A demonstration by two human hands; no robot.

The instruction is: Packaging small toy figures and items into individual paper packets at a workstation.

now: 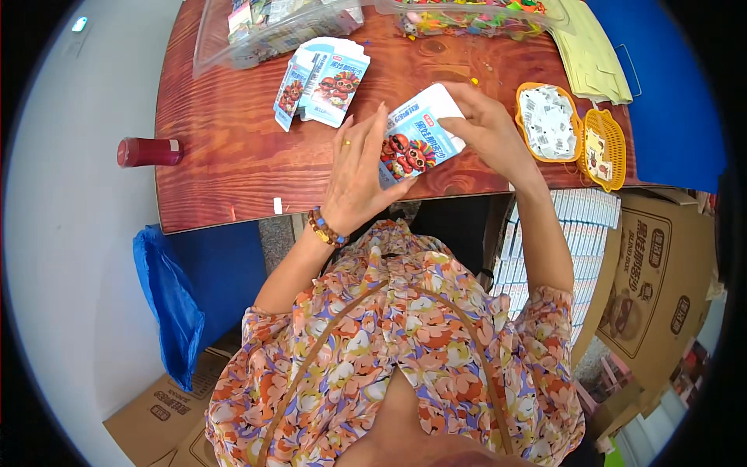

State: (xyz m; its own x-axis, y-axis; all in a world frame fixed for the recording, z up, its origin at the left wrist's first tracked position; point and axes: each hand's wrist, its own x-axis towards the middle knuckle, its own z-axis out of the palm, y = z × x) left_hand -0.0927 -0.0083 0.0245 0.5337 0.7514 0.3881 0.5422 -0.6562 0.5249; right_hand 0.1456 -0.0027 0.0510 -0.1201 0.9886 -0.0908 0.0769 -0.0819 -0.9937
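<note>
A small light-blue and white carton (417,140) with cartoon figures on its face is held over the near edge of the wooden table (226,148). My left hand (356,173) grips its lower left side, a bead bracelet on that wrist. My right hand (486,124) holds its upper right end, fingers at the white flap. A fanned pile of flat cartons of the same kind (323,80) lies on the table to the upper left.
A yellow oval basket (526,101) of small white sachets sits at right, beside a yellow lid (611,144). Clear plastic bins (264,31) stand along the far edge. A red bottle (148,151) lies off the left edge. Stacked cartons (580,210) and cardboard boxes (661,272) stand at right.
</note>
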